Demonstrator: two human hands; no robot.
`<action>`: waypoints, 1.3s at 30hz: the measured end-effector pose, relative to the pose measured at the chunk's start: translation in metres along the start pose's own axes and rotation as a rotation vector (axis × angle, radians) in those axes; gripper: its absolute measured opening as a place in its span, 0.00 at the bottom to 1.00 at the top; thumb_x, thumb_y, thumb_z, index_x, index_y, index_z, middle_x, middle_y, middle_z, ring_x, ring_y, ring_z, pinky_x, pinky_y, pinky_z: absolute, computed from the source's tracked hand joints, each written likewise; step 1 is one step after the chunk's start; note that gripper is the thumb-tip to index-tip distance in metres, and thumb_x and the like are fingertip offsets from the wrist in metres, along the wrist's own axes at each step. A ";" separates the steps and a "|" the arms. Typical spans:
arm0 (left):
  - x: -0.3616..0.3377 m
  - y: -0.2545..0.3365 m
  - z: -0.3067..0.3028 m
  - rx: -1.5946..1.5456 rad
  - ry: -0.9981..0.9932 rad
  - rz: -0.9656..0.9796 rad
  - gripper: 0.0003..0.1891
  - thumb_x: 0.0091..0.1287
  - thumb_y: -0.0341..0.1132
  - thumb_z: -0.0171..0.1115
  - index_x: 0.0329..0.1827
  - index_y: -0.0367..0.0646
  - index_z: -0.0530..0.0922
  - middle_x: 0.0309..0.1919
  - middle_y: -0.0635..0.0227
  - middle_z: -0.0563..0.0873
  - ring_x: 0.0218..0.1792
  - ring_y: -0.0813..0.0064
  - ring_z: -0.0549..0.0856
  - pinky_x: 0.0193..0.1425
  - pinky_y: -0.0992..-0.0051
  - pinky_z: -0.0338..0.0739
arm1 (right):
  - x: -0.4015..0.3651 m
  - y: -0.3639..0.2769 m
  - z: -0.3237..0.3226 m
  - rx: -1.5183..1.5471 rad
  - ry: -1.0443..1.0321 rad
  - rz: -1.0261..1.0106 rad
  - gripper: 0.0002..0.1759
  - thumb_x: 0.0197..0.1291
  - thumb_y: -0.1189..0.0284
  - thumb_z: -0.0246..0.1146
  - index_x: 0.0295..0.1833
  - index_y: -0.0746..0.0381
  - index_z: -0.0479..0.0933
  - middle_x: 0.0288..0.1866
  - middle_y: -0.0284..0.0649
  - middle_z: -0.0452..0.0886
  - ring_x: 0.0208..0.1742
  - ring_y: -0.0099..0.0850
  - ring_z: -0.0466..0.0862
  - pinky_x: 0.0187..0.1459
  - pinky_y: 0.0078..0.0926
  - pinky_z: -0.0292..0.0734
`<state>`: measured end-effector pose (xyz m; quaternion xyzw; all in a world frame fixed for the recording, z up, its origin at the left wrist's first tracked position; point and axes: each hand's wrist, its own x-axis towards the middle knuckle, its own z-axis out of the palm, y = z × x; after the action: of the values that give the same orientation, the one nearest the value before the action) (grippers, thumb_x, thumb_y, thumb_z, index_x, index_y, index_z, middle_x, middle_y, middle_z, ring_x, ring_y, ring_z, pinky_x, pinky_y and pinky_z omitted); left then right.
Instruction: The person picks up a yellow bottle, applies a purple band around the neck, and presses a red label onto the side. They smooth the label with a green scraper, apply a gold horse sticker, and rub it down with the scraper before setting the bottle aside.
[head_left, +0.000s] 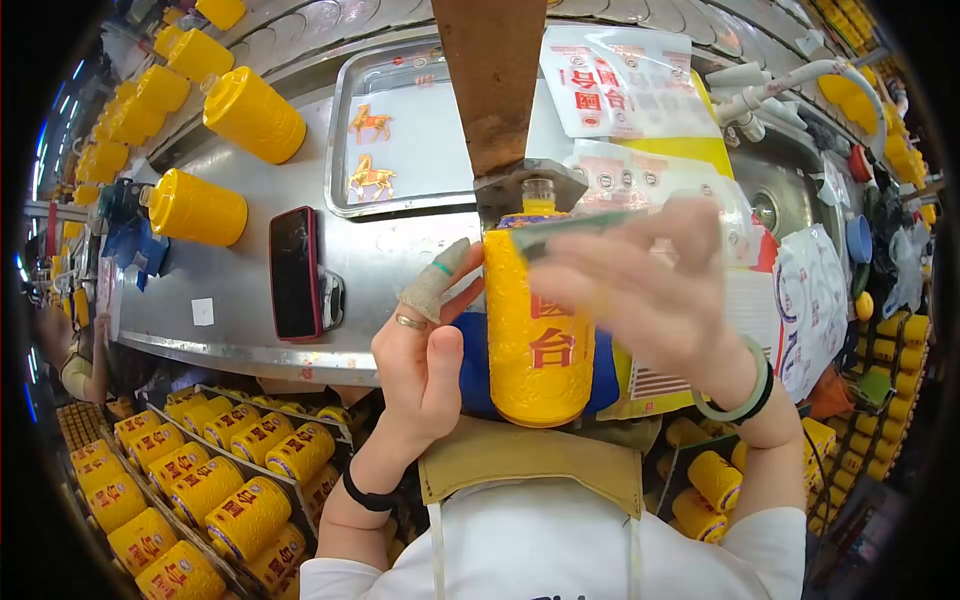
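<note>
A yellow bottle (540, 330) with raised texture and large red characters lies in front of me, its clear neck held at a metal bracket (530, 180). My left hand (425, 350) is at its left side with fingers stretched out, fingertips against or very near the bottle and the thumb apart. Fabric covers one of its fingers, and a ring sits on another. Over the bottle's upper right, my right hand (640, 290) is smeared by motion. A flat grey-green strip (570, 230), perhaps a scraper, is in its fingers and covers part of the lettering.
Behind the bottle, a metal tray (345, 195) holds two horse-shaped decals (372, 178). Printed transfer sheets (625, 85) lie to the right, near a sink (765, 205). A phone (294, 270) and yellow bottles (255, 115) stand left. Crates of lettered bottles (230, 510) sit below.
</note>
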<state>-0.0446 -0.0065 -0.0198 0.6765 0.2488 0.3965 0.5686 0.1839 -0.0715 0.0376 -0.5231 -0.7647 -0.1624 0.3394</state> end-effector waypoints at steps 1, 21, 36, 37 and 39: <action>0.000 0.000 0.000 -0.018 -0.002 -0.016 0.32 0.86 0.46 0.47 0.77 0.23 0.67 0.70 0.41 0.80 0.72 0.53 0.81 0.75 0.56 0.78 | -0.011 -0.008 0.002 0.077 -0.020 -0.063 0.19 0.46 0.64 0.73 0.48 0.51 0.86 0.45 0.24 0.86 0.38 0.27 0.76 0.46 0.28 0.72; -0.025 0.014 0.008 0.490 -0.103 0.205 0.34 0.76 0.50 0.65 0.75 0.31 0.76 0.74 0.40 0.76 0.70 0.42 0.80 0.74 0.52 0.74 | -0.065 -0.015 -0.027 0.313 0.264 0.615 0.16 0.65 0.81 0.72 0.57 0.64 0.81 0.49 0.39 0.85 0.45 0.30 0.85 0.56 0.25 0.79; -0.027 0.039 0.042 0.883 -0.162 0.209 0.35 0.62 0.44 0.81 0.73 0.43 0.81 0.77 0.33 0.69 0.70 0.38 0.79 0.70 0.54 0.80 | -0.095 -0.044 0.000 0.514 0.445 0.964 0.19 0.74 0.77 0.67 0.66 0.68 0.74 0.58 0.38 0.79 0.55 0.25 0.80 0.61 0.24 0.75; -0.028 0.035 0.039 0.883 -0.160 0.209 0.35 0.62 0.44 0.81 0.73 0.43 0.81 0.77 0.33 0.69 0.70 0.38 0.79 0.70 0.54 0.80 | -0.095 -0.043 0.001 0.509 0.438 0.961 0.19 0.74 0.77 0.67 0.66 0.68 0.74 0.58 0.38 0.79 0.55 0.25 0.80 0.61 0.24 0.76; -0.031 0.027 0.032 0.797 -0.142 0.223 0.36 0.63 0.52 0.79 0.71 0.42 0.82 0.75 0.28 0.69 0.68 0.33 0.80 0.64 0.55 0.85 | -0.095 -0.042 0.001 0.523 0.440 0.971 0.19 0.74 0.77 0.67 0.66 0.68 0.74 0.57 0.37 0.79 0.55 0.24 0.80 0.61 0.23 0.76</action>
<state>-0.0389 -0.0552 -0.0023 0.8921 0.2679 0.2807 0.2317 0.1669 -0.1536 -0.0241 -0.6661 -0.3641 0.1009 0.6431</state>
